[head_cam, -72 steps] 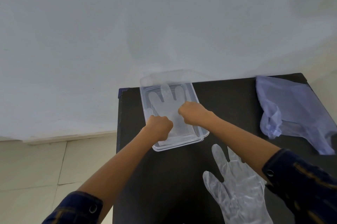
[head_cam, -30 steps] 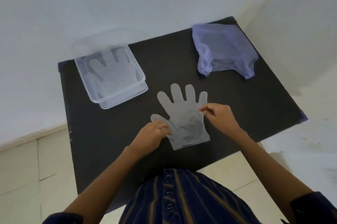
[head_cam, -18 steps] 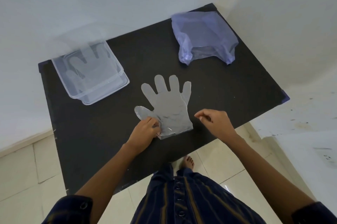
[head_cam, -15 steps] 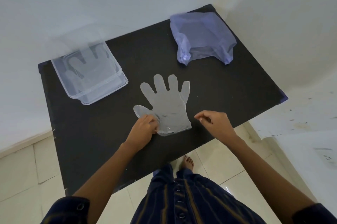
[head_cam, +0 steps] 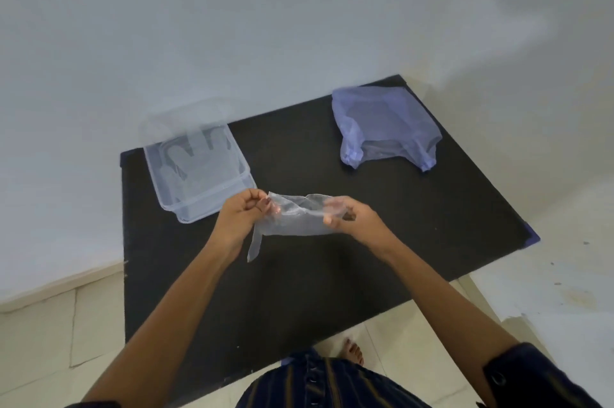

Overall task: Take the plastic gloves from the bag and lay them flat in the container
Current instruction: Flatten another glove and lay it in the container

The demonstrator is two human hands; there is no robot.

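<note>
Above a black desk [head_cam: 432, 225], the left hand [head_cam: 241, 215] and right hand [head_cam: 349, 218] each pinch one end of a clear plastic glove [head_cam: 295, 218], stretched between them. A clear container [head_cam: 199, 168] with a glove flat inside sits far left; a purple bag [head_cam: 385, 125] lies far right

Soft, even, bluish light; a faint shadow smudges the wall [head_cam: 518, 9] at upper right. Wide-angle bending bows the edges, and the picture is slightly soft throughout.
</note>
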